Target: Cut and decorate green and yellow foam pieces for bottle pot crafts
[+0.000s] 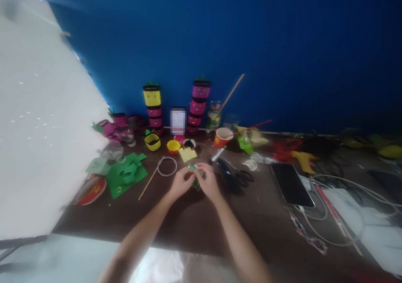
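Note:
My left hand [182,181] and my right hand [206,178] meet over the middle of the dark table, fingers pinched together. Between them is a small green piece [196,183], perhaps felt or paper; both hands grip it, and fingers hide most of it. Just beyond lies a pale yellow square [187,154]. A clear ring [167,166] and a thin wooden stick [148,184] rest left of my left hand. To the right of my right hand are a marker [219,154] and dark-handled scissors [244,177].
Green cut sheets [127,174] lie at left. Behind stand a yellow-and-purple stack [152,96], a purple stack [197,107], a phone [178,121] and an orange paper cup [222,138]. A black tablet [292,184], cables and a yellow glue gun [304,160] occupy the right.

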Action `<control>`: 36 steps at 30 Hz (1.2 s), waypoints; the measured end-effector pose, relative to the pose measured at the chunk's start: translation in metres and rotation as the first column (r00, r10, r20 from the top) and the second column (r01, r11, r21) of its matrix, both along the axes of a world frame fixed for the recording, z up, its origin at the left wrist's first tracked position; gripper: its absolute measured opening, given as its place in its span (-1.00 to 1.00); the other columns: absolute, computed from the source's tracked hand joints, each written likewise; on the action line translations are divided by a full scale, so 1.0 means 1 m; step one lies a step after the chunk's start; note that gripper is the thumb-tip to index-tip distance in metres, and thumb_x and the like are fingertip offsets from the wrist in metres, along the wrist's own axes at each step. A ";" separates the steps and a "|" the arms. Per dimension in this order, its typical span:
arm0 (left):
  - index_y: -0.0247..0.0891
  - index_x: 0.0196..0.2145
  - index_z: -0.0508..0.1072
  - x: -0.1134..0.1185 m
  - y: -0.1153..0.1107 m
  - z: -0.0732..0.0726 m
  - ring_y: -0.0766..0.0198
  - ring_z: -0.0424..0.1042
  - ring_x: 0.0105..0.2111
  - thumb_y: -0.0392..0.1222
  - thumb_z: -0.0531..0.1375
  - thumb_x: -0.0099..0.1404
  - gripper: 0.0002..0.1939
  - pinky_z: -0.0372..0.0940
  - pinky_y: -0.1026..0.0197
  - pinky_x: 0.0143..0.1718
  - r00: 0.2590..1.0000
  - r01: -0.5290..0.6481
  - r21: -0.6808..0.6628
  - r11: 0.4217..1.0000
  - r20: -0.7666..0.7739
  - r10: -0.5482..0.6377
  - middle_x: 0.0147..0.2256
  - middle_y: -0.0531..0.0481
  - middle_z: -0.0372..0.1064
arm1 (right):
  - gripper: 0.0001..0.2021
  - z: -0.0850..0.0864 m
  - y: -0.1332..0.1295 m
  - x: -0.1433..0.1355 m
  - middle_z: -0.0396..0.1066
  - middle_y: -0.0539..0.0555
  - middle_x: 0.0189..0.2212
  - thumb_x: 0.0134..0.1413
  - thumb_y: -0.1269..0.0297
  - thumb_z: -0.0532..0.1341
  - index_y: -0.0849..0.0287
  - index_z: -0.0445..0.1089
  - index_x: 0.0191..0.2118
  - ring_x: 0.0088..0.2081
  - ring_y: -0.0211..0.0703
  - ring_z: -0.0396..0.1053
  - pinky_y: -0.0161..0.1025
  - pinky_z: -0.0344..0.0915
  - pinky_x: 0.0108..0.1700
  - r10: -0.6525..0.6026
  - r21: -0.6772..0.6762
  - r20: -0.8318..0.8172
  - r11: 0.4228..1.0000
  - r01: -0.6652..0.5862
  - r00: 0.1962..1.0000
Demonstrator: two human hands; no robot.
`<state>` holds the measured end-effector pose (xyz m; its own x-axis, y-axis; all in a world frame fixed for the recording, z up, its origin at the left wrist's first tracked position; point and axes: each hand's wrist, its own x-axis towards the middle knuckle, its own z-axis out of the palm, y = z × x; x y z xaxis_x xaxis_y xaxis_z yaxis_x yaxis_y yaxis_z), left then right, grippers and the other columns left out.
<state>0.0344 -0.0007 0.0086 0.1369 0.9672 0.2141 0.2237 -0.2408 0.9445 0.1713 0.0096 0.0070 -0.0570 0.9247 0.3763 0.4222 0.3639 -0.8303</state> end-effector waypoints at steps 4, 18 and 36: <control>-0.27 -0.33 0.46 0.000 -0.001 0.003 0.27 0.37 -0.37 -0.25 0.10 0.17 -0.84 0.27 0.22 -0.31 1.000 0.014 0.017 1.000 -0.002 -0.014 -0.36 -0.03 0.42 | -0.91 0.001 -0.001 0.002 0.38 0.13 -0.26 0.03 0.32 0.14 0.16 0.31 -0.45 -0.13 -0.08 0.29 -0.08 0.21 -0.06 -0.002 0.032 0.029 0.999 0.001 1.000; -0.36 -0.40 0.48 0.001 0.001 -0.001 0.27 0.38 -0.42 -0.16 0.11 0.19 -0.78 0.26 0.29 -0.37 0.996 -0.086 -0.055 0.995 0.004 0.087 -0.43 -0.07 0.44 | -0.93 0.008 -0.006 0.003 0.35 0.13 -0.28 0.07 0.38 0.13 0.14 0.34 -0.38 -0.17 -0.06 0.27 -0.06 0.26 -0.11 -0.148 0.274 0.127 0.956 0.108 0.981; -0.31 -0.27 0.47 -0.004 -0.003 0.002 0.29 0.35 -0.36 -0.31 0.06 0.22 -0.80 0.25 0.25 -0.28 0.979 0.006 0.207 0.978 -0.198 0.036 -0.37 -0.08 0.42 | -0.85 0.007 -0.007 0.003 0.36 0.13 -0.30 0.05 0.46 0.13 0.12 0.43 -0.32 -0.17 -0.03 0.24 -0.01 0.28 -0.12 -0.086 0.366 0.338 0.929 -0.046 0.937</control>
